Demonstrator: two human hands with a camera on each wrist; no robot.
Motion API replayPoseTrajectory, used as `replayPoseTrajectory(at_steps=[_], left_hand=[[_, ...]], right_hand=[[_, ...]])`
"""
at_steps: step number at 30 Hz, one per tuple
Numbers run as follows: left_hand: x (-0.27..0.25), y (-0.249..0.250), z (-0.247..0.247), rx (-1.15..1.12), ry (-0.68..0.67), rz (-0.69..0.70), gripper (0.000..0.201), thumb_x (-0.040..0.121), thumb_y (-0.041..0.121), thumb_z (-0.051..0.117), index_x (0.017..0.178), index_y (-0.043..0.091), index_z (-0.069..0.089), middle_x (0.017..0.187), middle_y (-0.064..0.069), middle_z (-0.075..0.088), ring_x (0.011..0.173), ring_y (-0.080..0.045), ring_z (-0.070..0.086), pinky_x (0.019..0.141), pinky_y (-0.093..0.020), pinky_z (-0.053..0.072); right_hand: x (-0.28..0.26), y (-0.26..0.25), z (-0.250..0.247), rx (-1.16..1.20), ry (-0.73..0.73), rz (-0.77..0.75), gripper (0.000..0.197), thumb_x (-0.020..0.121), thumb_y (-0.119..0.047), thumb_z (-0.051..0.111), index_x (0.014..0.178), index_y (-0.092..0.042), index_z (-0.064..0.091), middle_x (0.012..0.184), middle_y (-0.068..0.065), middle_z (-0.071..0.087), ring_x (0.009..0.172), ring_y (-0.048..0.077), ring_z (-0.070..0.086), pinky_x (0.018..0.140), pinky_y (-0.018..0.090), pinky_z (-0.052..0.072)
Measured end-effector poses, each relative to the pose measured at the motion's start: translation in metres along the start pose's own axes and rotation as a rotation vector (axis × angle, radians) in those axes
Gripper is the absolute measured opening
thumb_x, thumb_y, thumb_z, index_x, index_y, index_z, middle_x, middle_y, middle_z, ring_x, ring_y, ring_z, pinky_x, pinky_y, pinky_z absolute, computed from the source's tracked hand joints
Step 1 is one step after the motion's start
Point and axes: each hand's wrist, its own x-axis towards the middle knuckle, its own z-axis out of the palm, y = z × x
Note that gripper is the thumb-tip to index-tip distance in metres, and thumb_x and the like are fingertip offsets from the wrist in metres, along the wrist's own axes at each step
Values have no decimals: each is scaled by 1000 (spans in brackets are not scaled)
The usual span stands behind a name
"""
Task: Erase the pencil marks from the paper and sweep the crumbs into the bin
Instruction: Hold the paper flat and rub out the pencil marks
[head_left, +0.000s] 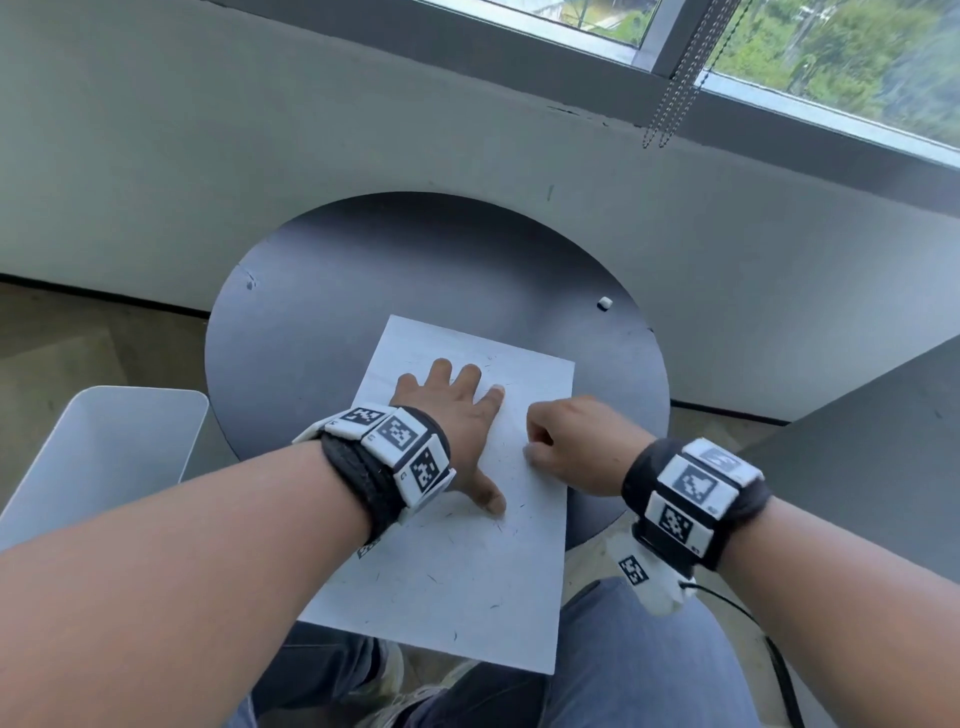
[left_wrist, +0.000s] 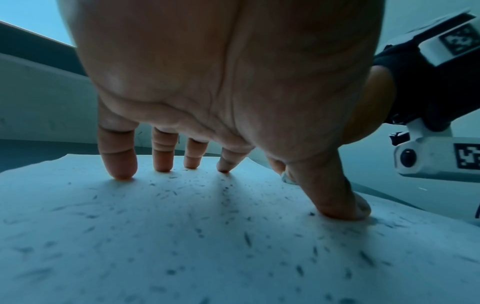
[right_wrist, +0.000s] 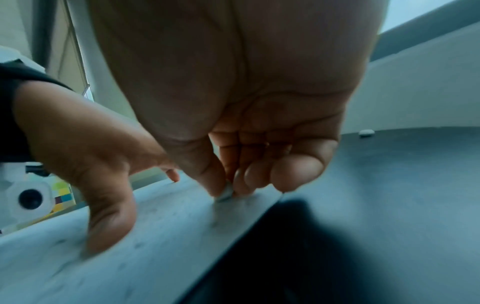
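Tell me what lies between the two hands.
Only bare speckled paper separates the left hand from the right hand, which pinches a white piece; the head view shows it.
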Motion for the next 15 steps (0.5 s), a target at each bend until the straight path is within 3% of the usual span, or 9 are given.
replayPoseTrajectory(at_steps=[5,8,11,15], left_hand=[[3,0,-2,24,-29,7,134,62,91,65,163,32,-1,170,1,-4,148,-36,10,109,-54,32],[6,1,-4,39,-45,4,134,61,91,66,162,35,0,170,0,0,148,-37,12,106,-55,35],[8,1,-6,41,-53,13,134,58,91,67,162,35,3,168,-2,6,147,-37,14,106,-54,35],[9,0,-5,70,-35,34,137,57,94,64,162,33,1,168,-6,7,148,-38,13,114,-57,25]], right_hand=[[29,9,-6,88,110,112,13,92,-28,49,81,-22,51,86,0,58,82,23,56,67,34,46],[68,18,-20,109,168,162,9,90,-23,51,85,-17,56,92,4,63,90,28,58,76,35,51],[90,21,-28,100,175,179,7,89,-18,51,86,-17,57,99,9,66,90,29,57,73,32,48],[68,21,-25,61,147,151,9,91,-20,50,88,-15,58,92,3,61,92,27,56,73,33,46]])
